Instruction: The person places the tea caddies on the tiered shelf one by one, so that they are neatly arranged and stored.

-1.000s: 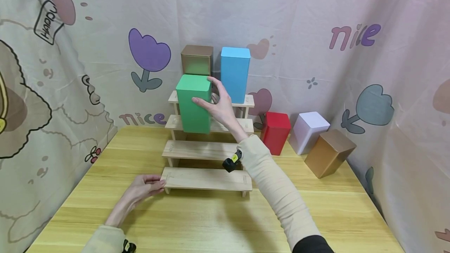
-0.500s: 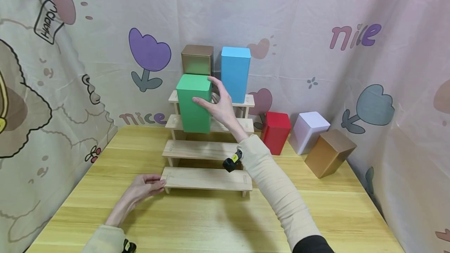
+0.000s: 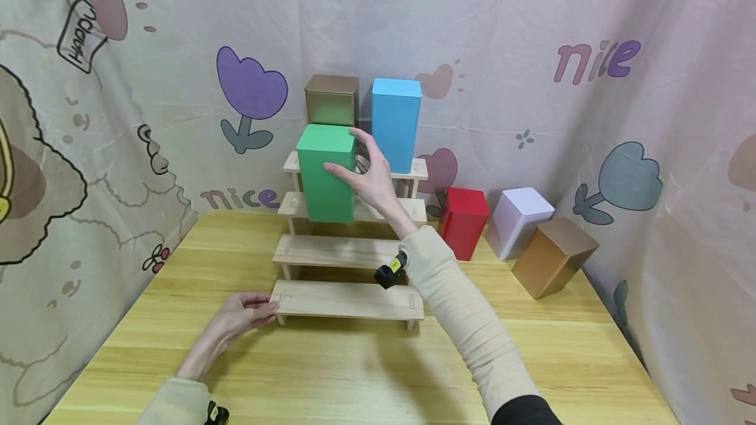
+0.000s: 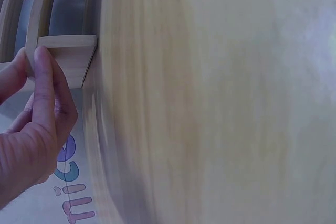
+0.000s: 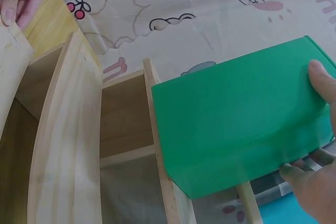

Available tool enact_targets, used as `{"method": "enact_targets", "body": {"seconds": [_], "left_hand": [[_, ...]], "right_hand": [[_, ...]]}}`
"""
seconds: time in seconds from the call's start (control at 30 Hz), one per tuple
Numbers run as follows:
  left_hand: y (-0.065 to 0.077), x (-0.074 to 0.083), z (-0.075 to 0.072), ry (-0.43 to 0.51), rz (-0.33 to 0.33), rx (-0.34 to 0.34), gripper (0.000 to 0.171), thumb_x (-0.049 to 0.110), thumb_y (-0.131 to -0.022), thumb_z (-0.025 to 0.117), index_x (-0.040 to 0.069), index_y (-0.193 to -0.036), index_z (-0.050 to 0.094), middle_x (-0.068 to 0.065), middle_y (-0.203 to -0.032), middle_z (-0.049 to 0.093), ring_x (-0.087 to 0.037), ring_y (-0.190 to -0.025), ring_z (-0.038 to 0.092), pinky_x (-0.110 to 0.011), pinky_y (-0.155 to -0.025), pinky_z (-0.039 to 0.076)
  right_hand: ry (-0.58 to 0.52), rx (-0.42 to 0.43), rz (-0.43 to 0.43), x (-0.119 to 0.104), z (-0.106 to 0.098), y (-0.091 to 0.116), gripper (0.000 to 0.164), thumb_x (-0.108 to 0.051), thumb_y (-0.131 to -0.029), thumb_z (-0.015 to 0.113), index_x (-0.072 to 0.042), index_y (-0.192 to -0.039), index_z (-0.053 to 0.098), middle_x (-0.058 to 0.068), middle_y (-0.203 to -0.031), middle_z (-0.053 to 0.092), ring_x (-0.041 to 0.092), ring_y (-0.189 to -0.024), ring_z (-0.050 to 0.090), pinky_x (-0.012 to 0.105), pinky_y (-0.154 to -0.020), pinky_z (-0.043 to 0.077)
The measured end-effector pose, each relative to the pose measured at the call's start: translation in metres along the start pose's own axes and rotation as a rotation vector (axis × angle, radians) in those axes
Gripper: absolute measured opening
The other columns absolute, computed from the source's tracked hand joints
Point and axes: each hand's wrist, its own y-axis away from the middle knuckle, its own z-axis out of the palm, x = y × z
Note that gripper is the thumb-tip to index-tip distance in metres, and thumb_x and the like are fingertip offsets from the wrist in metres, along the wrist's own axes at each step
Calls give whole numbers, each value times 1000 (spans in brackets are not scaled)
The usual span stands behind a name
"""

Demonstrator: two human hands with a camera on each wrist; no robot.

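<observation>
In the head view, a pale wooden stand (image 3: 348, 298) with 4 steps rises from near to far on a wood-grain table (image 3: 254, 385). The right hand (image 3: 373, 179) grips a green box (image 3: 325, 179) by its upper right side, with the thumb on the near face. The green box is upright at the left of the 3rd step, counting from the near side. Far of it, on the top step, are a brown box (image 3: 332, 100) at the left and a blue box (image 3: 394, 126) at the right. The left hand (image 3: 242, 317) holds the left end of the nearest step. Right of the stand, 3 boxes are on the table: a red box (image 3: 463, 225), a white box (image 3: 516, 222) and, nearest, a gold box (image 3: 554, 260). A printed curtain (image 3: 484, 12) hangs at the far side.

In the left wrist view, the left hand pinches the step's end between thumb and fingers.

In the right wrist view, the thumb presses the green box's face while the fingers bear on an adjoining side. The green box's base meets the step. Part of the blue box shows beside the fingers.
</observation>
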Motion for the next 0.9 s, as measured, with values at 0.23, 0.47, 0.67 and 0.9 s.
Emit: {"method": "enact_targets", "body": {"seconds": [0.23, 0.47, 0.67, 0.9], "left_hand": [[0, 0, 0, 3, 2, -10, 54, -5, -96, 61, -30, -134, 33, -5, -93, 66, -8, -83, 70, -20, -83, 65], [1, 0, -1, 13, 2, -9, 57, -2, -95, 65, -30, -134, 33, -7, -93, 65, -9, -83, 69, -19, -83, 65], [1, 0, -1, 4, -1, -5, 57, -4, -95, 63, -29, -136, 31, -7, -95, 64, -9, -84, 69, -19, -84, 65], [1, 0, -1, 5, 9, -17, 56, -5, -95, 61, -30, -135, 31, -6, -95, 65, -9, -84, 69, -20, -84, 65]], "right_hand": [[44, 1, -7, -2, -1, 0, 80, -26, -83, 83, -22, -151, 40, 7, -155, 42, 27, -147, 39, 48, -124, 41], [120, -6, -20, -5, -3, 1, 83, -31, -84, 82, -21, -153, 37, 4, -158, 39, 29, -150, 35, 50, -124, 40], [90, -26, -36, -8, -6, 9, 85, -28, -85, 83, -22, -154, 35, 5, -154, 44, 24, -144, 43, 44, -124, 41], [48, -47, -55, -9, -22, 29, 82, -21, -87, 80, -22, -155, 35, 5, -158, 39, 29, -148, 38, 45, -125, 41]]}}
